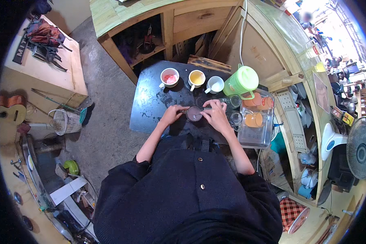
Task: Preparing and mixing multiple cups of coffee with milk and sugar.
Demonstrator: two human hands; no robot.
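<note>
A glass mug (194, 114) with a purplish-brown content stands on the dark tabletop (149, 100) before me. My left hand (172, 115) grips it by the left side, where its handle seems to be. On the opposite side, the fingertips of my right hand (216, 115) pinch the mug near its rim. Behind it stand a white cup (170, 77) with pink and white contents, a second cup (196, 78) with yellow contents and a third cup (215, 84) with a whitish inside. Close to my right hand are two clear glass mugs (234, 101), which look empty.
A lidded green pitcher (241, 80) stands at the back right. Beside it, a clear plastic tray (256, 138) holds mugs of orange drink (253, 119). A wooden cabinet (206, 23) borders the table behind. To the right is a fan (361, 149); a bucket (66, 122) stands on the left floor.
</note>
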